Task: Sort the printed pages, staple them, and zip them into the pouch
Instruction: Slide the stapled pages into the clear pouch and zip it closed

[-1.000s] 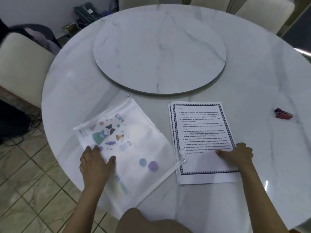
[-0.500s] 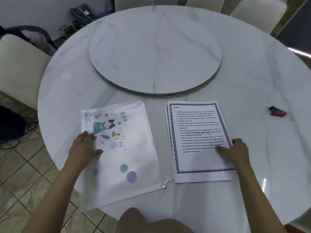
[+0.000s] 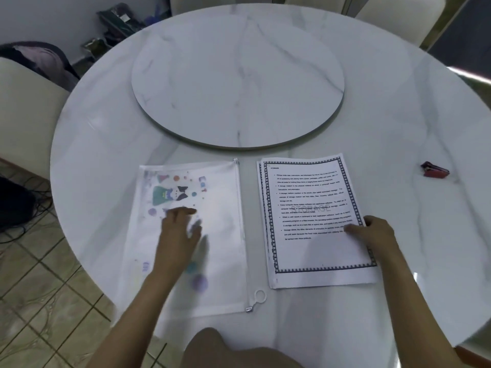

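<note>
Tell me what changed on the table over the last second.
The pouch swung from a slant, its zipper corner overlapping the pages, to lie square beside them with a gap. The left hand slid from the pouch's near-left edge onto its middle, blurred by motion. The right hand stayed resting on the pages; the red stapler did not move.

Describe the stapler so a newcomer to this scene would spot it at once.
Start at the round marble table with the raised turntable at its centre. Right of the printed pages, well apart from them on bare marble, lies the stapler. It is the only small dark red thing among white paper and a pale pouch.
</note>
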Motion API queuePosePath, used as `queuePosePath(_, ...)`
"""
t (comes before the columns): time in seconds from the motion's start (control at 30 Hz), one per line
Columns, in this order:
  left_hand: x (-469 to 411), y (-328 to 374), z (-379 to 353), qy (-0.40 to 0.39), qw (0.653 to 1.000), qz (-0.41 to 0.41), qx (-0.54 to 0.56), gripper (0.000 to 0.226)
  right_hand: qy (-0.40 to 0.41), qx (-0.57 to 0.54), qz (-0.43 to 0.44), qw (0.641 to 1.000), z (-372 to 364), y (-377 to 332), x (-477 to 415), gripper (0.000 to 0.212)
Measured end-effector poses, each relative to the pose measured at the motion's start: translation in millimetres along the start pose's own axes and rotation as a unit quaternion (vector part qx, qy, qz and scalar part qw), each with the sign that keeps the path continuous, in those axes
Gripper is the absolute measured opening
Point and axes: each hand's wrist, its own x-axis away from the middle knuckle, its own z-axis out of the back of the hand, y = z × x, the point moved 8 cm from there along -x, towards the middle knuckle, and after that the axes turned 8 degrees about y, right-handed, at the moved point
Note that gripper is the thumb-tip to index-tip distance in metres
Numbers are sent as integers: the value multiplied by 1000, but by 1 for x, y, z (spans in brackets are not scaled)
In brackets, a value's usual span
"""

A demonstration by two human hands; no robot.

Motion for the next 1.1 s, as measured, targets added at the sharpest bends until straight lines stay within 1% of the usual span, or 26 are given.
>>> queuePosePath(0.07,13,27,-18,-29,999,-16,-26,26,-58,-48,-17,997,0,-2,-2,14)
queuePosePath(0.13,22,51,-32,-45,995,-41,-74,27,-120,-106,-57,986,-5,-1,0,15)
queuePosePath(0.2,26,64,-45,-62,990,-41,-117,35,-161,-135,-91,973,-11,0,1,18)
queuePosePath(0.27,28,66,-58,-75,986,-23,-149,47,-190,-154,-105,964,-17,0,2,20)
queuePosePath(0.33,28,63,-67,-78,984,-1,-161,60,-209,-168,-117,956,-21,0,4,22)
queuePosePath(0.4,28,62,-70,-74,984,8,-164,65,-226,-178,-119,950,-25,-3,7,23)
queuePosePath(0.5,28,63,-68,-68,986,12,-152,64,-240,-187,-72,950,-28,-10,11,20)
queuePosePath(0.6,28,61,-63,-76,990,36,-117,50,-230,-170,-22,958,-28,-12,13,26)
queuePosePath(0.7,29,60,-56,-72,994,56,-62,37,-233,-180,-11,956,-27,-6,15,30)
queuePosePath(0.77,30,60,-46,-54,995,77,-18,37,-239,-189,-9,952,-26,-2,19,32)
queuePosePath(0.87,30,57,-30,-15,995,99,11,35,-229,-217,-7,949,-25,3,24,35)
queuePosePath(0.9,31,55,-25,-2,994,108,20,33,-223,-234,-12,946,-23,4,26,39)
queuePosePath(0.93,32,54,-21,10,993,116,31,30,-218,-251,-16,943,-21,5,28,47)
queuePosePath(1.0,34,53,-14,27,990,126,53,28,-211,-277,-20,937,-15,6,33,79)
queuePosePath(1.03,35,53,-10,37,989,125,64,29,-210,-284,-18,935,-12,7,35,92)
queuePosePath(1.07,35,55,-7,48,989,122,74,29,-212,-289,-11,934,-8,5,37,97)
queuePosePath(1.1,35,57,-4,60,988,119,82,30,-214,-291,-4,932,-4,4,39,98)
